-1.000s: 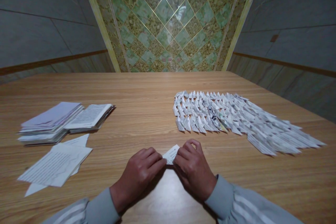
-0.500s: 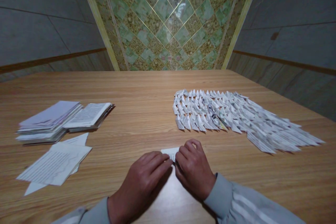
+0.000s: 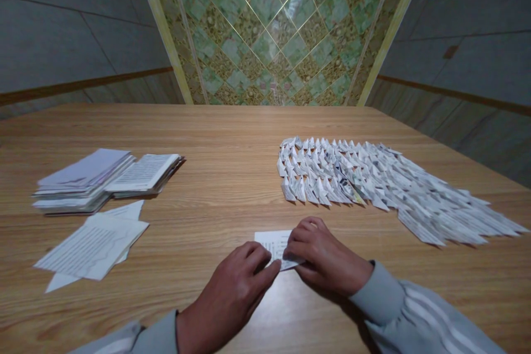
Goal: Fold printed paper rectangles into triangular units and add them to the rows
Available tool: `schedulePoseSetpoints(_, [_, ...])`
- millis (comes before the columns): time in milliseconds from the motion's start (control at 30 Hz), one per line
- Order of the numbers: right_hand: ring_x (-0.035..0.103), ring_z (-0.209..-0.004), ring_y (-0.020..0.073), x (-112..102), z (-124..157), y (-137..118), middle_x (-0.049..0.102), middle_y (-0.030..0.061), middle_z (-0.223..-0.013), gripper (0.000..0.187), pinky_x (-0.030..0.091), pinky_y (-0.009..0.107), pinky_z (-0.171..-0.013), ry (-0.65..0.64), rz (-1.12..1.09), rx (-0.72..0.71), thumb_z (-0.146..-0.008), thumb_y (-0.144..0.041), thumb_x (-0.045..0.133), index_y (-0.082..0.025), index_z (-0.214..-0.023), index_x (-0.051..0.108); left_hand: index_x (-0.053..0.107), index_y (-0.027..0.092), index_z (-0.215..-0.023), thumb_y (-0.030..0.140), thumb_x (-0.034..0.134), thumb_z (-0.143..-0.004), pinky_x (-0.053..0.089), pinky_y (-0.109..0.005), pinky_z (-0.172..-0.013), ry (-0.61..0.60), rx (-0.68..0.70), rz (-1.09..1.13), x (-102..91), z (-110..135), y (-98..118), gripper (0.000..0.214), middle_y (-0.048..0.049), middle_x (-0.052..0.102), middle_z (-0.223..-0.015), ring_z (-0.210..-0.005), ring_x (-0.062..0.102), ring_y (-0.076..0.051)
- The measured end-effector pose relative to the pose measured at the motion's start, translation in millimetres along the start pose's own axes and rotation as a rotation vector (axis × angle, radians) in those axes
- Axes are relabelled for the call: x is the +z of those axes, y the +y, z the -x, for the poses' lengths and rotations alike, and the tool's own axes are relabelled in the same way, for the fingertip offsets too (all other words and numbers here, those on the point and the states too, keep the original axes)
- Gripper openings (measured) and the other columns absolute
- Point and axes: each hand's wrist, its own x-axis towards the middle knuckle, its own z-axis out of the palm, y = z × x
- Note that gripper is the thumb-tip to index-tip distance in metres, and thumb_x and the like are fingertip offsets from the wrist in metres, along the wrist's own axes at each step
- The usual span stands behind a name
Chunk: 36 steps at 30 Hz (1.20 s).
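Observation:
A small folded sheet of printed paper [image 3: 271, 239] lies on the table between my hands. My left hand [image 3: 244, 282] grips its near left edge, fingers bent over the top and thumb along the front. On its right side, my right hand [image 3: 319, 254] has its fingers curled over the paper, with the thumb low at the near edge. The fingers cover part of the sheet, so its exact fold is hidden. Beyond my right hand stand many folded paper boats [image 3: 327, 168] in tight rows.
At the left are a thick stack of paper [image 3: 83, 177] and a smaller printed stack [image 3: 145, 172] against it. Nearer me lie loose printed sheets [image 3: 93, 249], overlapping. The wooden table [image 3: 215, 144] reaches back towards a green tiled wall [image 3: 265, 38].
My right hand has shifted right and turned flatter, and more of the paper shows between my hands. The whole view has shifted slightly; the stacks and boats keep their places on the table.

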Motion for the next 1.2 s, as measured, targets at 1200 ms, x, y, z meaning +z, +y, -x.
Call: schedulePoseSetpoints(1200, [0.055, -0.091, 0.0185, 18.0, -22.0, 19.2, 0.065, -0.0005, -0.087, 0.016, 0.028, 0.033, -0.083, 0.048, -0.176, 0.213, -0.082, -0.027, 0.08, -0.018, -0.084, 0.066, 0.058, 0.017, -0.126, 0.014, 0.054, -0.091, 0.055, -0.045, -0.092, 0.067, 0.002, 0.065, -9.0, 5.4, 2.4, 0.035, -0.01, 0.069, -0.118, -0.107, 0.059, -0.027])
